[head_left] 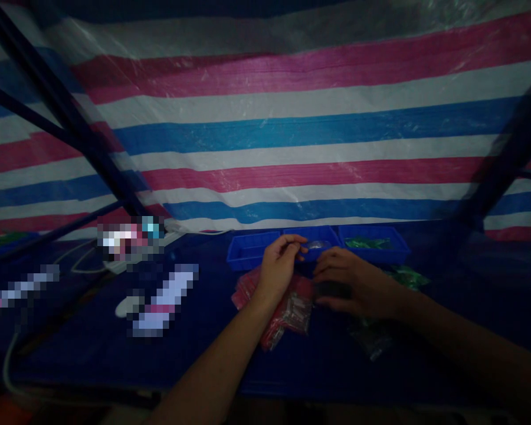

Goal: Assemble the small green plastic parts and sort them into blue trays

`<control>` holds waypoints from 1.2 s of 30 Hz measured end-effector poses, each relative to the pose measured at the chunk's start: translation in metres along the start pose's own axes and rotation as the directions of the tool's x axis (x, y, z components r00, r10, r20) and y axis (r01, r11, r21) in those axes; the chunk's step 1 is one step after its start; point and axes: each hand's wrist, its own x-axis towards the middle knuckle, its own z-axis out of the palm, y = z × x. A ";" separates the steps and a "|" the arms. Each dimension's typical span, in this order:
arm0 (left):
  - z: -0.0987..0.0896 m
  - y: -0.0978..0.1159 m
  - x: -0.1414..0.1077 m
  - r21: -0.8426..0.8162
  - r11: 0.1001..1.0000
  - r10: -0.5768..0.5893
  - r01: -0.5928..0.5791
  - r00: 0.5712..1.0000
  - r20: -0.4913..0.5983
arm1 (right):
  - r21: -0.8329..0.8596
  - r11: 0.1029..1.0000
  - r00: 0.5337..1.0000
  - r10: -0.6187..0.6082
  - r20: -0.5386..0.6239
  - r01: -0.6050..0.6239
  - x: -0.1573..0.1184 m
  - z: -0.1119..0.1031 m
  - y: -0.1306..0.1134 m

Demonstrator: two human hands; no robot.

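Note:
My left hand [284, 260] is closed, fingertips pinched together at the front of the middle blue tray [312, 234]; a small clear item [318, 244] shows just right of its fingertips. My right hand [351, 283] is beside it, its fingers curled around a dark object [333, 289] that is too dim to name. Red plastic packets [292, 310] lie in a heap on the blue table under and between my hands. Green packets [367, 242] sit in the right blue tray [400, 251]. More green packets [407, 277] lie partly behind my right hand.
The left blue tray [248, 252] stands by my left hand. Further left are a white power strip [128, 260] with cables, a white round object [127, 307] and blurred-out items on the blue table [194, 354]. Dark metal poles and a striped tarp [292, 136] stand behind.

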 end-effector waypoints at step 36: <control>0.007 -0.011 -0.008 0.032 0.999 -0.043 0.035 0.949 0.313 | 0.667 0.690 0.691 0.628 -0.359 -0.280 0.002 0.008 0.003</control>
